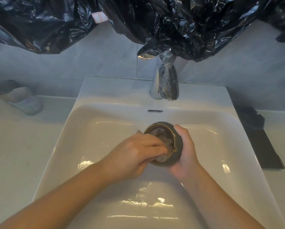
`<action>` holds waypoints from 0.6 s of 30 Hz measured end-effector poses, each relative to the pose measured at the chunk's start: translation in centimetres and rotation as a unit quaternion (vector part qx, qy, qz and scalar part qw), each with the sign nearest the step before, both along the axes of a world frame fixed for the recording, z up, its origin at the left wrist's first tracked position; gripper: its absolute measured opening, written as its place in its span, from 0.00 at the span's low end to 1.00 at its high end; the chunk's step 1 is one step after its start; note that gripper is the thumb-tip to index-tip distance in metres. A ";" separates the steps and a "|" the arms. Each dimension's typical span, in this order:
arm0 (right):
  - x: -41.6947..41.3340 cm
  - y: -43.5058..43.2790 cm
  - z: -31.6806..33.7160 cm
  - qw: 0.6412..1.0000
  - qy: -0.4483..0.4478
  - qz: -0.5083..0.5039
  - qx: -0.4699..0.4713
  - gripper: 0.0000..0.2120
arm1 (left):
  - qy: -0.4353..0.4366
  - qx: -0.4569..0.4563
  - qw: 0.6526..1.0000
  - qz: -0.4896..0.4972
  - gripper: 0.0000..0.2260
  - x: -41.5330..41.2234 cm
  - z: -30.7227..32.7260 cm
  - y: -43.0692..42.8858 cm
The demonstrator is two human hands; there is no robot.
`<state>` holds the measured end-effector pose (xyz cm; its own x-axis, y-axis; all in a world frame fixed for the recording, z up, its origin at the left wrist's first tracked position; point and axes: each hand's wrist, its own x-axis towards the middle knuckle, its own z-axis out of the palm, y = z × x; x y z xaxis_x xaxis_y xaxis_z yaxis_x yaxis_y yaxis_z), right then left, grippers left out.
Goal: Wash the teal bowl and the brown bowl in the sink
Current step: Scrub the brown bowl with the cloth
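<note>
- your right hand (186, 156) holds the bowl (176, 142) over the middle of the sink (92, 129); the grip is closed around the bowl's dark outer wall, thumb up near the rim, fingers curled beneath and hidden.
- the bowl is tipped on its side, its mouth turned toward your left; a thin gold-coloured rim rings the opening. in this light the outside reads dark grey-green, so you cannot tell for certain which of the two bowls it is.
- your left hand (135, 154) reaches into the bowl's mouth, its grip closed on a pale, wet cloth (161, 138) pressed against the inner surface; the fingertips lie just inside the rim.
- the sink is a white rectangular basin; bright reflections lie on its lower slope, and a dark overflow slot (155, 111) sits in the back wall above the bowl.
- the tap (165, 86) stands behind the basin, partly wrapped in clear film; no stream of water can be made out below it.
- on the desk (14, 146) to the left, a clear glass tumbler (21, 98) stands well apart from the sink.
- on the right, a black object (261, 142) lies just beside the basin's edge.
- black plastic sheeting (171, 19) hangs across the wall above.
</note>
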<state>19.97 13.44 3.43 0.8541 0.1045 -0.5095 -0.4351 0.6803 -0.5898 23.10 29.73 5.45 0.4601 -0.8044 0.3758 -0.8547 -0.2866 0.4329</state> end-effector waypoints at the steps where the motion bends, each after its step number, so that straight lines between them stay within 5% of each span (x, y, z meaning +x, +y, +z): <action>1: 0.1 -0.1 0.1 1.000 0.006 0.004 0.009 0.23 | -0.043 0.037 0.998 -0.018 0.11 0.4 0.1 0.2; 6: 0.3 0.0 0.3 0.998 0.032 0.004 0.050 0.24 | -0.131 0.145 0.979 -0.061 0.14 1.5 1.4 0.6; 11: 0.4 -0.1 0.1 0.996 0.018 -0.009 0.092 0.23 | -0.178 0.101 0.979 -0.007 0.14 1.9 1.9 0.8; 15: 0.4 0.0 -0.3 0.994 0.026 -0.012 0.103 0.21 | -0.037 -0.073 0.984 0.159 0.14 1.3 1.1 1.6; 18: 0.3 0.1 -0.2 0.991 0.038 -0.031 0.121 0.22 | 0.138 -0.191 0.908 0.346 0.12 0.5 1.0 1.9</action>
